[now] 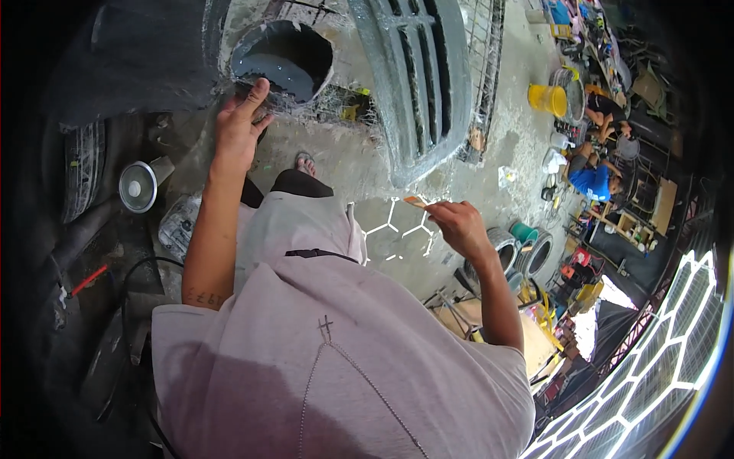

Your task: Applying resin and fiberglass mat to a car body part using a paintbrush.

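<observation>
My left hand [246,122] is raised beside a round container [330,57] holding dark grey liquid. Its thumb and a finger stand apart, and the thumb overlaps the container's near rim; whether it touches the rim I cannot tell. In my right hand [461,227] is a small flat tan-orange tool [415,201], pinched between closed fingers, its far end pointing left. Just beyond the tool hangs or stands a large grey-green slotted panel [440,84], glossy like wet resin, its lower tip close to the tool.
Left of me are a round metal lamp-like dish [138,187], a tyre [84,170] and a cable [141,260]. A yellow bucket [547,99] stands right of the panel. Tyres [537,251] lie beyond my right arm. Two people [590,180] sit farther right among tools.
</observation>
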{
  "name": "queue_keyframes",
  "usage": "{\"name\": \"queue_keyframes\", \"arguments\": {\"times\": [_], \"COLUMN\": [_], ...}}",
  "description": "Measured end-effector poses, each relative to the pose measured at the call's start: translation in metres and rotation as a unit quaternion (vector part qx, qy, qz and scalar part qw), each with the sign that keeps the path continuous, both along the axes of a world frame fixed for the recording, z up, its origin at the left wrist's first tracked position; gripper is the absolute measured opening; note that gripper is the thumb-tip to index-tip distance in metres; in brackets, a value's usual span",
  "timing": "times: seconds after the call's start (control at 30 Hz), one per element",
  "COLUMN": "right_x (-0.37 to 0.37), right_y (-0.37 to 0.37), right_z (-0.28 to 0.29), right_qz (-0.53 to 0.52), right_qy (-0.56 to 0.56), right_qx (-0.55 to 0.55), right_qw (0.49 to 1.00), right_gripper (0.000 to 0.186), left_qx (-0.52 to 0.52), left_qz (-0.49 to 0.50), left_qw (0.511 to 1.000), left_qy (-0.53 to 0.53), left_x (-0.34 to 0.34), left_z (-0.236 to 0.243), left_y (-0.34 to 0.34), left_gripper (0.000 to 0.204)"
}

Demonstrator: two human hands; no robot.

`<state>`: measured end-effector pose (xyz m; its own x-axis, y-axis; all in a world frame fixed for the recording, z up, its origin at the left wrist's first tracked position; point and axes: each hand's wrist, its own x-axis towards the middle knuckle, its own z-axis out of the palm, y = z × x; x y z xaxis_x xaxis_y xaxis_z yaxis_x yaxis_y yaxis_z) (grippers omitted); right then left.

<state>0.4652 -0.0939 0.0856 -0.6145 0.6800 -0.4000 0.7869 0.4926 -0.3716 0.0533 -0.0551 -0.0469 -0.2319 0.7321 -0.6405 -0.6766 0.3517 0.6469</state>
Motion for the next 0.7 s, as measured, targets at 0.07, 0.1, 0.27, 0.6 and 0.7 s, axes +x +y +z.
{"name": "queue_keyframes", "arguments": {"times": [0.07,0.1,0.27,0.6,0.7], "right_x": [-0.005,-0.01,-0.082,-0.207,-0.162], "right_y": [0.016,0.029,0.133,0.255,0.229], "right_z": [0.001,0.0,-0.007,-0.006,-0.041], "right_qz": [-0.012,-0.019,0.04,0.064,0.108], "right_qy": [0.01,0.022,0.11,0.185,0.139], "right_qx": [0.002,0.007,0.102,0.34,0.339], "right_qw": [1.0,1.0,0.988,0.92,0.924], "right_gripper": [0.017,0.015,0.019,0.024,0.02], "left_qx": [0.0,-0.002,0.006,-0.007,-0.005], "left_qz": [0.012,0.01,0.007,-0.049,-0.051], "left_qw": [1.0,1.0,1.0,0.998,0.998], "left_qy": [0.003,0.0,-0.005,0.025,0.035], "left_x": [0.0,0.0,0.004,0.006,0.009], "left_z": [-0.001,0.0,0.0,0.016,0.017], "left_y": [0.0,0.001,0.001,0.001,0.003], "left_gripper": [0.044,0.044,0.04,0.058,0.06]}}
